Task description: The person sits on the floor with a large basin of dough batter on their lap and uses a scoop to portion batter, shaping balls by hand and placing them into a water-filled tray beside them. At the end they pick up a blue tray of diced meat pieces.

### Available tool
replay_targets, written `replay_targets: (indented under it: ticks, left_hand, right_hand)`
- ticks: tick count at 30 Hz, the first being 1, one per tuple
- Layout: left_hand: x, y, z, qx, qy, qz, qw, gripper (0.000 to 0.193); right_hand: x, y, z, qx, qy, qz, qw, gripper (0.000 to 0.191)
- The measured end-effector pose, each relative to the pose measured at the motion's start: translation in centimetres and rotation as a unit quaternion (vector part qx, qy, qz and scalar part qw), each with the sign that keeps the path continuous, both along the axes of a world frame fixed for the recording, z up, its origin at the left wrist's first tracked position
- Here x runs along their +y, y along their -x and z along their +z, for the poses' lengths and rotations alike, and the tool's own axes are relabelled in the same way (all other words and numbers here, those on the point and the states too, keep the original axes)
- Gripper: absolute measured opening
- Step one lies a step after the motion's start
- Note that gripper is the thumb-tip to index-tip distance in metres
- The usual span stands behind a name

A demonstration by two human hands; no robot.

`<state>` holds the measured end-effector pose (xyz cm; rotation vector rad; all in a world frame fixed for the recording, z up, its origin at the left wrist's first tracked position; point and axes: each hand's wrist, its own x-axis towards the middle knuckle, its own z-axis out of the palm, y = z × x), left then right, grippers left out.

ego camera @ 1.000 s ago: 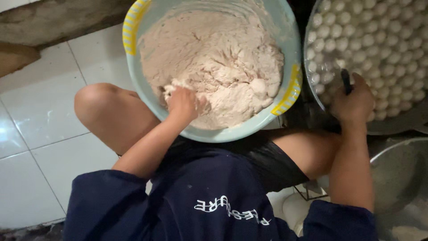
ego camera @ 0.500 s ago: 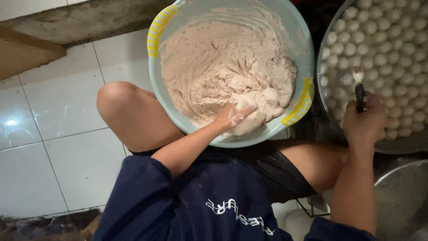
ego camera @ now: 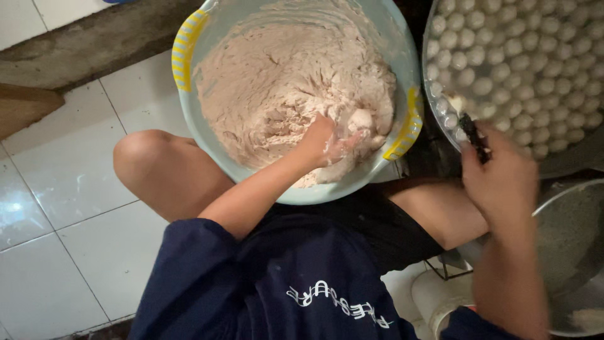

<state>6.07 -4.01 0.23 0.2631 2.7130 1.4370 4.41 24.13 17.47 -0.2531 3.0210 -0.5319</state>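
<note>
While left hand (ego camera: 327, 141) squeezes paste (ego camera: 277, 88), right hand (ego camera: 500, 179) grips spoon (ego camera: 472, 129).

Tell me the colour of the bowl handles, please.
Yellow with pale stripes, on the light blue bowl; head view, the handles.

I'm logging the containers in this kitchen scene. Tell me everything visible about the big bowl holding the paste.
The bowl is round, pale blue-green, plastic by its look, with yellow striped grips on opposite rims. It sits upright before the person's knees, filled with thick pinkish-beige paste smeared up its inner wall. The left hand digs into the paste near the front rim. Its far rim is cut off.
</note>
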Motion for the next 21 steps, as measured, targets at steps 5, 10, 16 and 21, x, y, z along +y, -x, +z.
replay_targets:
  ticks: [5, 10, 16, 21]
  left_hand:
    - [-3.3, -1.1, -0.1, -0.06, 0.1, -0.116, 0.986, 0.055]
    - [-5.9, -1.4, -0.2, -0.141, 0.161, -0.108, 0.971, 0.085]
    - [-8.0, -1.9, 0.5, -0.105, 0.164, -0.157, 0.968, 0.067]
    - [-8.3, -1.8, 1.3, -0.126, 0.174, -0.148, 0.965, 0.054]
  right_hand:
    - [-4.1, -1.3, 10.9, 0.066, -0.053, 0.161, 0.983, 0.037]
    - [-9.7, -3.6, 16.7, 0.078, -0.006, 0.2, 0.977, 0.038]
    - [-17.8, -5.6, 20.3, 0.162, -0.126, 0.238, 0.949, 0.017]
    - [-20.2, -5.9, 21.3, 0.183, -0.19, 0.263, 0.928, 0.025]
